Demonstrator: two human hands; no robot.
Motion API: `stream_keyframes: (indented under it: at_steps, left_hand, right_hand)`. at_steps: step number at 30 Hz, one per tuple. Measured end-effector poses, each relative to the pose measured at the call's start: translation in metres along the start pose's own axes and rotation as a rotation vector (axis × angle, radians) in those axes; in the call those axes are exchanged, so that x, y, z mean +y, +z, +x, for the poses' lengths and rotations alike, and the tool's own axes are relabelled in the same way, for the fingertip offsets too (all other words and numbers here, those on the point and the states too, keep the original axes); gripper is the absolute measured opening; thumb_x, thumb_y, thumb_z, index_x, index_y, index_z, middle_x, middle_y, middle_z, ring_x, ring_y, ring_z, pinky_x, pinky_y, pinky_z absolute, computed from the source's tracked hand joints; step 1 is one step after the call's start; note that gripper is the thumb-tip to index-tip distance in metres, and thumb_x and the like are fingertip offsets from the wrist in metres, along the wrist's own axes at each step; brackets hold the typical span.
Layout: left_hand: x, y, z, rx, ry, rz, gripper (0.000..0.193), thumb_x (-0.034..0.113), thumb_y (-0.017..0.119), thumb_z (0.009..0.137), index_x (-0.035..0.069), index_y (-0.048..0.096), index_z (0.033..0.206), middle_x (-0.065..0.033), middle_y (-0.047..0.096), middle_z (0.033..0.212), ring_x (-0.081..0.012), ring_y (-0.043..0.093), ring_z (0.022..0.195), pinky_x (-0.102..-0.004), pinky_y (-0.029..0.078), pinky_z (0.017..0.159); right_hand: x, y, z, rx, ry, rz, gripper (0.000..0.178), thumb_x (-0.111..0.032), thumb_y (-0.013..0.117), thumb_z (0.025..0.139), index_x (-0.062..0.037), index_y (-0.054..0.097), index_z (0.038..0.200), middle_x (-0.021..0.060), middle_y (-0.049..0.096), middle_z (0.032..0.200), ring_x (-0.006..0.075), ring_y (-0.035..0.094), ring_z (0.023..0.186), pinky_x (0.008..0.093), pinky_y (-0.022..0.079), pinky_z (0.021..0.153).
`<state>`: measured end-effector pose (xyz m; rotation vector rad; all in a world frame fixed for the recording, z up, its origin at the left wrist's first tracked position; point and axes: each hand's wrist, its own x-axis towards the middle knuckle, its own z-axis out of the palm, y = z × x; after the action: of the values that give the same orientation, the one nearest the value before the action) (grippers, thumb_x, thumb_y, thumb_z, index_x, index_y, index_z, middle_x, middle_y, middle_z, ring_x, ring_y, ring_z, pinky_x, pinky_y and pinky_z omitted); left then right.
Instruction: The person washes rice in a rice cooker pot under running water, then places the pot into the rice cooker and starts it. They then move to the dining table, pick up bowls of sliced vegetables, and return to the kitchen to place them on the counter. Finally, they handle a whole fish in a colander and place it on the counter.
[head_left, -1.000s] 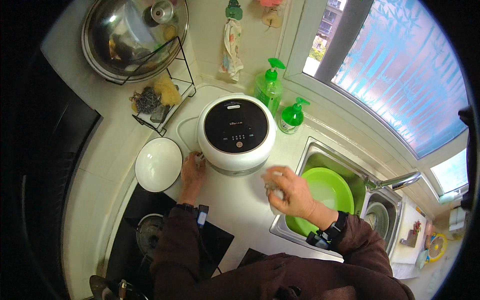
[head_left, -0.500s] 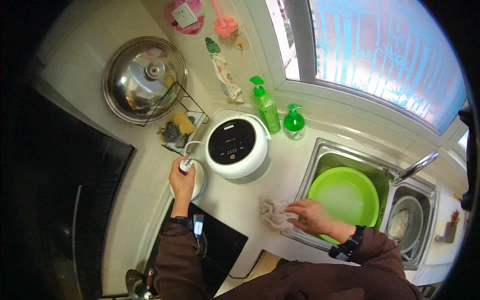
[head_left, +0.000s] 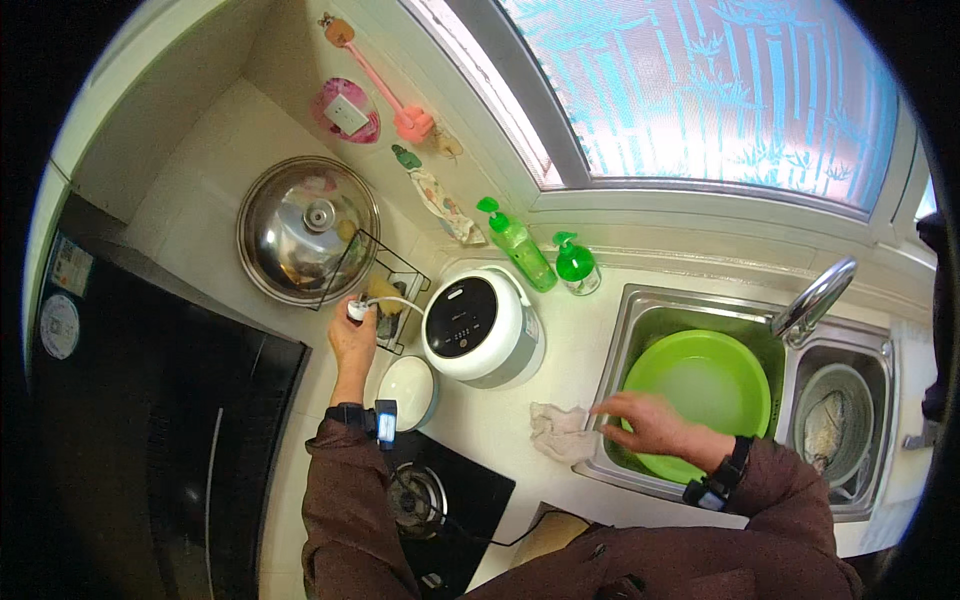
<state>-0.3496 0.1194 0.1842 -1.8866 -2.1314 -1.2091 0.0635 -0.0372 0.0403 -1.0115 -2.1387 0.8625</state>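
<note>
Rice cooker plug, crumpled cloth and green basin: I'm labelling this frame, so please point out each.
plug [head_left: 356, 310], head view, white body in left hand
cloth [head_left: 558, 432], head view, middle
green basin [head_left: 700, 385], head view, inner floor

Rice cooker left of sink, basin in sink.

Two green pump bottles stand side by side on the counter under the window: the taller soap bottle leans beside the squat round bottle. The white rice cooker carries a dark, round control panel on its lid. At far left, two pale stickers sit on the black cabinet front.
</note>
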Motion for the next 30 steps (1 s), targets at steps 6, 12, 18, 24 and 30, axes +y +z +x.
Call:
stream_keyframes:
  at_steps: [6,12,18,24,30]
  left_hand:
    - [-0.001,0.0,0.032,-0.105,-0.084,-0.03,0.042,0.012,0.071,0.077,0.0,0.058,0.114,-0.0108,0.065,0.082,-0.0171,0.061,0.066,-0.0319,0.049,0.06]
    - [0.013,-0.008,0.045,-0.174,-0.191,-0.151,0.04,0.011,0.071,0.08,0.001,0.058,0.116,-0.0076,0.062,0.076,-0.0116,0.057,0.057,-0.028,0.048,0.048]
    - [0.001,-0.011,0.064,-0.197,-0.162,-0.174,0.042,0.011,0.071,0.08,-0.002,0.056,0.116,-0.0076,0.062,0.076,-0.012,0.057,0.056,-0.0271,0.047,0.047]
    - [-0.021,0.013,0.09,-0.2,-0.141,-0.189,0.04,0.011,0.069,0.079,-0.004,0.056,0.114,-0.0109,0.064,0.081,-0.0143,0.059,0.06,-0.029,0.049,0.054]
    - [-0.027,0.037,0.119,-0.162,-0.146,-0.14,0.039,0.012,0.068,0.08,0.001,0.057,0.116,-0.0117,0.064,0.087,-0.0171,0.062,0.067,-0.032,0.05,0.056]
  right_hand:
    - [0.021,0.019,0.08,0.14,0.098,0.352,0.056,-0.04,0.065,0.081,-0.0024,0.055,0.122,0.0207,0.061,0.112,0.032,0.06,0.104,0.0386,0.048,0.087]
    - [0.039,0.059,0.202,0.242,0.527,0.517,0.119,-0.067,0.07,0.061,0.0049,0.022,0.141,0.0292,0.039,0.134,0.0382,0.041,0.126,0.0398,0.036,0.103]
    - [0.053,0.085,0.245,0.298,0.696,0.802,0.115,-0.04,0.082,0.062,0.0063,0.014,0.142,0.0261,0.042,0.133,0.0305,0.048,0.119,0.0374,0.039,0.101]
    - [0.053,0.075,0.24,0.244,0.684,0.824,0.102,-0.036,0.081,0.063,0.0033,0.025,0.139,0.0199,0.054,0.123,0.0267,0.058,0.105,0.0367,0.046,0.093]
    - [0.052,0.071,0.237,0.236,0.628,0.726,0.105,-0.041,0.082,0.06,0.009,0.029,0.136,0.0254,0.049,0.127,0.031,0.053,0.113,0.0379,0.043,0.097]
